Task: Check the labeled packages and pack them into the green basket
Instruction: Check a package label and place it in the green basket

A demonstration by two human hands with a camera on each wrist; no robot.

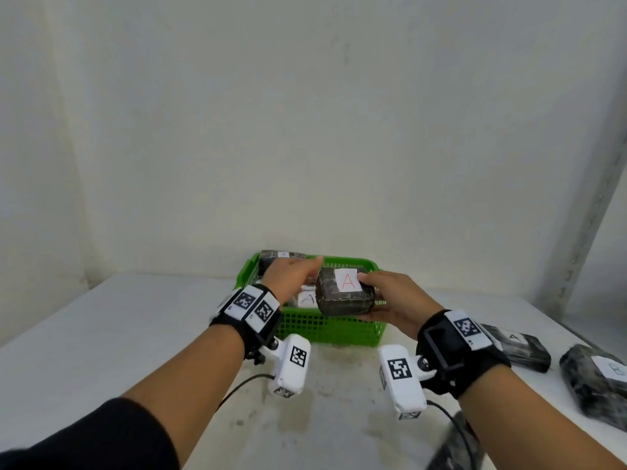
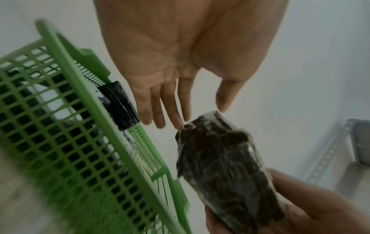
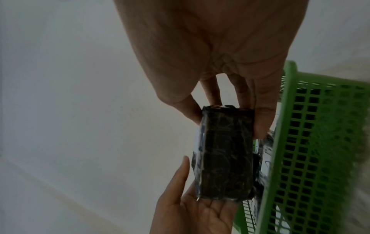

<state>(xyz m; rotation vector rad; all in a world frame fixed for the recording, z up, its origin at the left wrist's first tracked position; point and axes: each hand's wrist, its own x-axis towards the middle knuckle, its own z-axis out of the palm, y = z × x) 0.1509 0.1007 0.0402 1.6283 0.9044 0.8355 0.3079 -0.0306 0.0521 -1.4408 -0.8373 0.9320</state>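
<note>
The right hand [image 1: 395,300] pinches a dark, plastic-wrapped package with a white "A" label [image 1: 344,293] above the green plastic mesh basket [image 1: 325,329]; the left hand [image 1: 293,276] hovers beside it, fingers straight. Label checked, it seems; lowering it among the packed packages [image 1: 281,257] comes next.

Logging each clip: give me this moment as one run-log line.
right hand: grips package labelled A above green basket | left hand: open, fingers straight, beside it | basket: other packages inside | table: more packages at right
</note>
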